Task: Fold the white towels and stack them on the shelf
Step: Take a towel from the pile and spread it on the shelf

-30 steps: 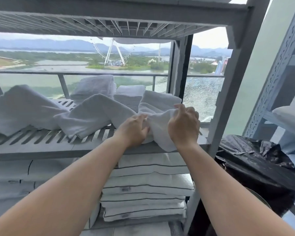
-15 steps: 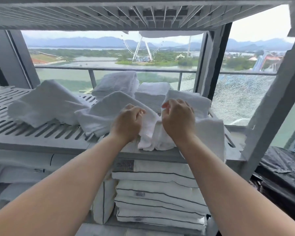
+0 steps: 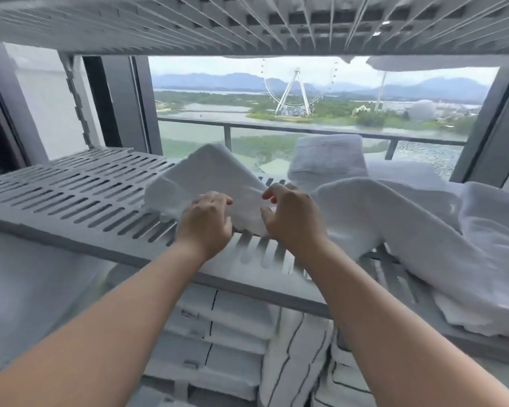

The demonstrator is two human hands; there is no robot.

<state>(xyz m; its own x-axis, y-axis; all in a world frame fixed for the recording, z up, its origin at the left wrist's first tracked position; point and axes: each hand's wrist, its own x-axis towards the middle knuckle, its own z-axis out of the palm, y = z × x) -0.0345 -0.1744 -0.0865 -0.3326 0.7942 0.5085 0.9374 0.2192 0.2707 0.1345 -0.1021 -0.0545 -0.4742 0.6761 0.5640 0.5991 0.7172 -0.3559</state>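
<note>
A loosely folded white towel [image 3: 206, 174] lies on the grey slatted shelf [image 3: 71, 201], its near edge between my hands. My left hand [image 3: 206, 221] grips that edge with curled fingers. Touching the same edge from the right is my right hand [image 3: 291, 218], its fingers partly spread and pinching the cloth. To the right a long unfolded white towel [image 3: 409, 230] sprawls over the shelf. Behind it stands a folded towel [image 3: 329, 157], and further white towels [image 3: 494, 212] are heaped at the far right.
The slatted shelf above [image 3: 247, 22] hangs low over the work space. Under my arms, white bedding with black piping [image 3: 227, 324] is stacked on the lower level. A window with a balcony rail [image 3: 276, 129] is behind the shelf.
My view and both hands have shifted left along the shelf. The hands let go of the towel at the right and now hold the near edge of the towel further left.
</note>
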